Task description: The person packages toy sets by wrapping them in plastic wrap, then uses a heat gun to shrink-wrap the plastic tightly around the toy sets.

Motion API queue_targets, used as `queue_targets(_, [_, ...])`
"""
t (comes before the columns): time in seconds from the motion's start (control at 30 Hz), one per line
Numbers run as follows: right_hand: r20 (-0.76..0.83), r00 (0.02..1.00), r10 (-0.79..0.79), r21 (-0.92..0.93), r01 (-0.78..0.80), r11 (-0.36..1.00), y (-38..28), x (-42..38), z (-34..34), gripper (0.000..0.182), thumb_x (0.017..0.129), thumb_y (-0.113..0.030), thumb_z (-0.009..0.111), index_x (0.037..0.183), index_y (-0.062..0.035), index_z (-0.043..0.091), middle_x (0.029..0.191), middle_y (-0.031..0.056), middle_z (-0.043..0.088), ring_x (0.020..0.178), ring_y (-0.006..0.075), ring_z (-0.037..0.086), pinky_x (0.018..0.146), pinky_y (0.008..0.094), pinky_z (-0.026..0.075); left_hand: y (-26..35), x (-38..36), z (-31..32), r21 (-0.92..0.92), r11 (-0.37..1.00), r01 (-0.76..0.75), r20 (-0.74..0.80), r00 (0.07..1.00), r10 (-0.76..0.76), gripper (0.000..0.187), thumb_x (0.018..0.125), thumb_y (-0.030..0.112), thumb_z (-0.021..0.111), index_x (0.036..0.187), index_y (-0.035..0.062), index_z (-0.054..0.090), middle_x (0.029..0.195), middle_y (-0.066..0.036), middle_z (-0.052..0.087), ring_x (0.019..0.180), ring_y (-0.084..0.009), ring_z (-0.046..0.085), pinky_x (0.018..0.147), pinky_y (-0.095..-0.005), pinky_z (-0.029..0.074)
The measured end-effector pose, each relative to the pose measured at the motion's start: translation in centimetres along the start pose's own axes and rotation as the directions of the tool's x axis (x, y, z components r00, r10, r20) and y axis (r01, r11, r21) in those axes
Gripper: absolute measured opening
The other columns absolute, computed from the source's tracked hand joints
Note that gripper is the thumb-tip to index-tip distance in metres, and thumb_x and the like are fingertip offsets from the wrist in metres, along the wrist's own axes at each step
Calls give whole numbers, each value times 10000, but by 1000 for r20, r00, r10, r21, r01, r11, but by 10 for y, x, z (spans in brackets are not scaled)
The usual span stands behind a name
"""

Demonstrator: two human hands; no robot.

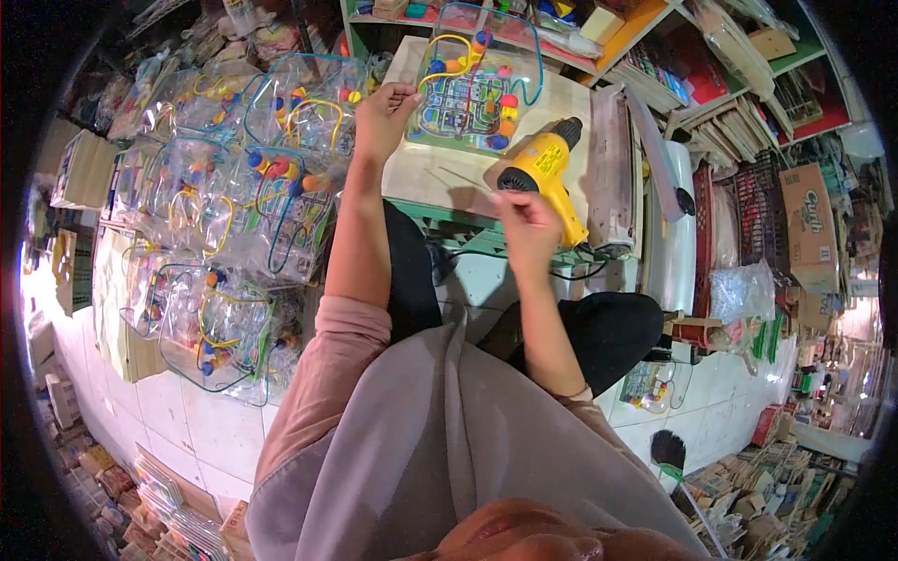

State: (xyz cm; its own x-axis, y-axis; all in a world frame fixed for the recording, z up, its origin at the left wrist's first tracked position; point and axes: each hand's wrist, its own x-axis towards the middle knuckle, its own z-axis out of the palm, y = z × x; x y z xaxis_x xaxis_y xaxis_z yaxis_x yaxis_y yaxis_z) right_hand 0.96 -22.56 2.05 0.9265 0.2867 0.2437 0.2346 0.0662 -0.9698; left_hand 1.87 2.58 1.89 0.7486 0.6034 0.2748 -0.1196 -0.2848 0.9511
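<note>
A bead maze toy (465,103) sits on the pale wooden counter (412,178), toward twelve o'clock in the view. Its flat base is printed with a road-like pattern, and yellow, red and teal wires rise from it, with blue, orange, yellow and red beads at the sides.

The left hand (385,114) is raised just beside the toy's nine o'clock edge, its fingers bent and the thumb brought close to the forefinger; whether they pinch anything there — clear film, say — I cannot tell. The right hand (531,224) is at the near side of the counter, thumb and forefinger closed on a thin rod (468,179) that points toward ten o'clock. The rod is too fine to identify.

A yellow heat gun (545,166) lies on the counter just beyond the right hand, on the toy's four o'clock side. Its black nozzle points to one o'clock, its handle runs toward five o'clock, and a dark cord (585,274) curves below the counter's near edge.

At nine o'clock, many more bead mazes in clear plastic (234,201) are piled up. Along the counter's three o'clock edge stands a long metal-topped device (613,173), with a roll of clear film (680,252) beyond it. Another bead maze (650,385) is down by the white tiled floor (622,421) at four o'clock.
</note>
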Motion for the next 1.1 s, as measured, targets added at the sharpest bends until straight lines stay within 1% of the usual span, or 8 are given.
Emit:
queue_targets(0.3, [44, 969, -243, -298, 245, 923, 6, 7, 41, 52, 741, 3, 652, 759, 19, 605, 719, 87, 643, 657, 106, 614, 619, 233, 485, 1, -6, 12, -53, 987, -154, -176, 974, 142, 192, 774, 95, 653, 904, -36, 603, 769, -69, 638, 687, -117, 599, 664, -236, 486])
queue_targets(0.4, [154, 965, -211, -296, 249, 922, -4, 25, 40, 33, 722, 6, 613, 735, 21, 586, 735, 148, 628, 641, 261, 626, 581, 324, 488, 5, -5, 9, -121, 989, -86, -87, 993, 76, 168, 799, 102, 640, 921, -4, 595, 802, -33, 609, 743, -83, 558, 680, -229, 459])
queue_targets(0.57, [513, 854, 91, -809, 445, 383, -5, 26, 26, 93, 678, -40, 606, 769, -31, 622, 724, 159, 624, 639, 326, 603, 600, 408, 481, 4, 0, 3, -89, 996, -30, 24, 999, 32, 169, 781, 96, 665, 894, -9, 595, 792, -23, 610, 731, -76, 557, 670, -221, 459])
queue_targets(0.67, [566, 800, 198, -810, 495, 314, 9, 6, 19, 114, 656, -35, 602, 768, -50, 619, 723, 152, 624, 654, 329, 603, 605, 440, 472, 4, -2, 1, 11, 996, -84, 93, 992, 83, 156, 784, 91, 661, 876, -12, 590, 769, -21, 605, 707, -70, 554, 656, -214, 458])
queue_targets(0.73, [594, 781, 194, -783, 505, 364, 14, 1, 18, 88, 676, -14, 605, 761, -39, 608, 700, 139, 620, 638, 274, 616, 597, 373, 482, 5, -5, 5, 27, 994, -104, 101, 990, 101, 155, 784, 90, 661, 874, -13, 587, 761, -22, 602, 699, -69, 553, 651, -213, 458])
queue_targets(0.83, [384, 895, 228, -392, -66, 918, 48, -5, 28, 101, 736, 42, 618, 815, -2, 575, 720, 91, 626, 653, 122, 609, 605, 238, 465, 7, -8, 10, 14, 993, -121, 114, 986, 119, 152, 784, 86, 660, 868, -15, 583, 753, -24, 597, 695, -67, 550, 647, -211, 458])
queue_targets(0.93, [142, 989, 43, 28, -47, 999, 59, 0, 58, 66, 780, 14, 623, 770, 21, 558, 713, 24, 594, 665, 53, 545, 603, 194, 450, 5, -10, 12, -50, 992, -118, 103, 987, 123, 162, 764, 93, 675, 854, -15, 595, 734, -48, 614, 675, -79, 568, 631, -220, 471])
queue_targets(1.1, [86, 961, -262, -13, 264, 964, 84, 22, 85, 27, 798, 21, 574, 806, 29, 550, 828, 119, 624, 718, 124, 610, 653, 246, 485, 3, -10, 12, -87, 989, -122, 70, 989, 129, 170, 737, 93, 696, 835, -13, 606, 716, -66, 631, 650, -93, 589, 613, -229, 486])
